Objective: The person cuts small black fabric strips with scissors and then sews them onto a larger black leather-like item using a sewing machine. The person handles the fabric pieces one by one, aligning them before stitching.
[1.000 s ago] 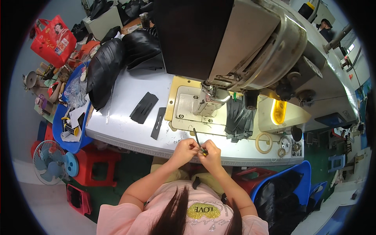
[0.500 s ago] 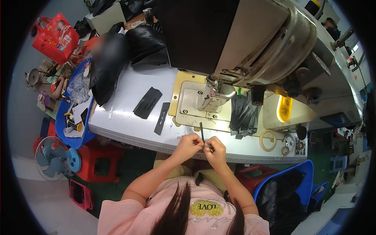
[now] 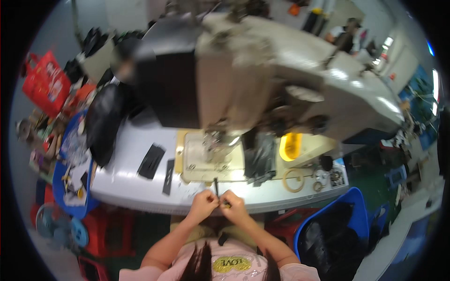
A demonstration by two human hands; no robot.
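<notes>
My left hand (image 3: pixel 205 206) and my right hand (image 3: pixel 233 207) meet at the table's front edge, fingers closed in a pinch. Between them a narrow black strip (image 3: pixel 216 186) sticks up, its far end pointing toward the sewing machine (image 3: pixel 262 89). A small dark and yellow thing (image 3: pixel 227 204) shows in my right hand; its kind is too small to tell. Left of the machine's plate lie a stack of black pieces (image 3: pixel 151 161) and a single slotted black piece (image 3: pixel 168 177). A heap of black strips (image 3: pixel 260 159) lies right of the needle area.
Over the white table (image 3: pixel 117 182) looms the machine head. A blue bin (image 3: pixel 358 206) with black material stands at the right, and a blue tray (image 3: pixel 58 180) at the left. Red stools (image 3: pixel 110 234) and a fan (image 3: pixel 51 225) are on the floor. Someone (image 3: pixel 346 36) is far off.
The view has tilted up and shifted right, blurring the machine, so the table sits lower and further left. My hands keep their pinch on the strip.
</notes>
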